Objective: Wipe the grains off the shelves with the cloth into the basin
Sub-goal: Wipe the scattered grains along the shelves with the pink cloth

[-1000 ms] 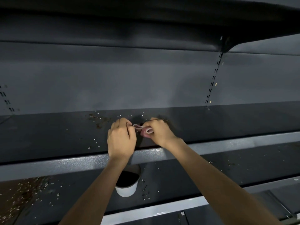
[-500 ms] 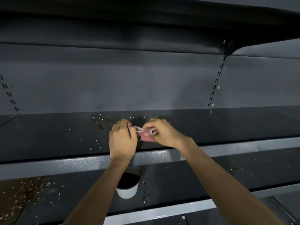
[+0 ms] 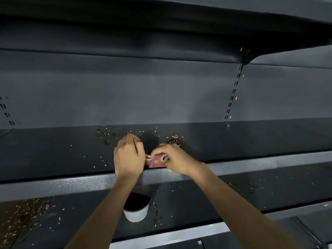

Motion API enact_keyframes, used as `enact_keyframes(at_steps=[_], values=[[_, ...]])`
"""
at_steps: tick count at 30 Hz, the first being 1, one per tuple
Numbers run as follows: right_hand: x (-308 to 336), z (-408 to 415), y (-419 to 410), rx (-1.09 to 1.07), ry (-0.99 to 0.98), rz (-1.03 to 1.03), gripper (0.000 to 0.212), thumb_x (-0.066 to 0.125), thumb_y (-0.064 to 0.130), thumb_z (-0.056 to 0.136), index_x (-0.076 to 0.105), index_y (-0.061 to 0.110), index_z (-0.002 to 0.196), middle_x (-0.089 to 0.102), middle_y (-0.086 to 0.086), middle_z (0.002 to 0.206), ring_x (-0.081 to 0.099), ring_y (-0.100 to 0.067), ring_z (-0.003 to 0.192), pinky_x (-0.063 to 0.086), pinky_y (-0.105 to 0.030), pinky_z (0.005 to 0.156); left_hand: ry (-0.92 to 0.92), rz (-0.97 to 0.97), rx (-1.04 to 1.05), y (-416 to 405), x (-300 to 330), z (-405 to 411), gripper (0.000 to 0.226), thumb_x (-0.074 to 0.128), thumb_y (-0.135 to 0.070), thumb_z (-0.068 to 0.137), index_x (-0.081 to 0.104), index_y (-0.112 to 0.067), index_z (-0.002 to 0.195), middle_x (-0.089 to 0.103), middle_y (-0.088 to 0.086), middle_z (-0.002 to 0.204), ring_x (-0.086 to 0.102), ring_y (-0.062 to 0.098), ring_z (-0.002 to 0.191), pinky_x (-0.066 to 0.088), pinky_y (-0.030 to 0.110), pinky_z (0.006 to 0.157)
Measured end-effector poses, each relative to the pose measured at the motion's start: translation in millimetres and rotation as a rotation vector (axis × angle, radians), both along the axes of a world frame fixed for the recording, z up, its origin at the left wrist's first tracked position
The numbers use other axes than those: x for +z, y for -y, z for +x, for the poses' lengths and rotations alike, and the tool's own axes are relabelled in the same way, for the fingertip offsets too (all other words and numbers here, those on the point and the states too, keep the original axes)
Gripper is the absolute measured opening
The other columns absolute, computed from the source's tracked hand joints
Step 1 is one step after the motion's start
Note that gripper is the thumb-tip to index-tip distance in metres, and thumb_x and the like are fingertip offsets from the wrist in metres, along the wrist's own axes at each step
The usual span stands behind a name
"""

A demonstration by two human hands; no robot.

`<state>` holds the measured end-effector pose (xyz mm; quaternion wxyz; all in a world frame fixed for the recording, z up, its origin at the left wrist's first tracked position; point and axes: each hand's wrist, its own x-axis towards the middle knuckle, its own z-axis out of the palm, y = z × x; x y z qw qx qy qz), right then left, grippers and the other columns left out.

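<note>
Where the upper shelf [image 3: 53, 155] meets its grey front lip [image 3: 71, 184], both hands work close together at the edge, just behind the lip. The shelf runs wide and bare to either side of them, with the back panel [image 3: 125, 90] well behind and the next shelf overhead [image 3: 161, 33] leaving tall headroom. The left hand [image 3: 128, 157] is curled, knuckles up, wrist crossing the lip; its grip pinches one end of the pink cloth [image 3: 155, 161]. The right hand [image 3: 173, 158] comes in from the right, forearm angled across the lip, fingers curled and holding the other, folded end of the cloth. The cloth sits bunched between the two hands at the shelf's front edge. Grains [image 3: 175, 138] lie in a small heap just behind the right hand, with loose ones scattered to the left. Below, a white basin [image 3: 137, 213] stands on the lower shelf [image 3: 197, 198], directly under the left forearm, grains strewn around it.
</note>
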<state>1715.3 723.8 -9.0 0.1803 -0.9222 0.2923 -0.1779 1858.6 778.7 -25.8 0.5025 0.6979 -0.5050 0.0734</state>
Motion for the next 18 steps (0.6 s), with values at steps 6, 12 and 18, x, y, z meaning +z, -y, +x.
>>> enact_keyframes(at_steps=[6, 12, 18], values=[[3.7, -13.8, 24.3, -0.246, 0.269, -0.103, 0.019, 0.075, 0.019, 0.078, 0.072, 0.02, 0.097, 0.059, 0.0, 0.084, 0.059, -0.012, 0.074, 0.051, -0.031, 0.072, 0.006, 0.009, 0.004, 0.3, -0.2, 0.0, 0.043, 0.023, -0.03, 0.082, 0.058, -0.005, 0.079, 0.062, 0.014, 0.077, 0.056, 0.035, 0.076, 0.045, 0.041, 0.071], [20.2, -30.2, 20.3, 0.13, -0.131, 0.179, 0.016, 0.068, 0.005, 0.083, 0.069, 0.006, 0.099, 0.061, 0.014, 0.082, 0.054, 0.006, 0.072, 0.04, -0.012, 0.071, -0.005, -0.01, 0.026, 0.6, -0.2, -0.9, 0.041, 0.024, -0.03, 0.082, 0.057, -0.005, 0.078, 0.061, 0.015, 0.076, 0.056, 0.035, 0.074, 0.043, 0.041, 0.069], [20.2, -40.8, 33.5, -0.057, 0.077, -0.038, 0.023, 0.075, 0.007, 0.076, 0.072, 0.012, 0.099, 0.056, 0.007, 0.083, 0.052, -0.003, 0.073, 0.037, -0.011, 0.067, 0.018, 0.009, 0.024, -0.6, -1.0, -0.4, 0.045, 0.021, -0.032, 0.081, 0.057, -0.005, 0.079, 0.062, 0.013, 0.077, 0.056, 0.035, 0.075, 0.044, 0.041, 0.069]])
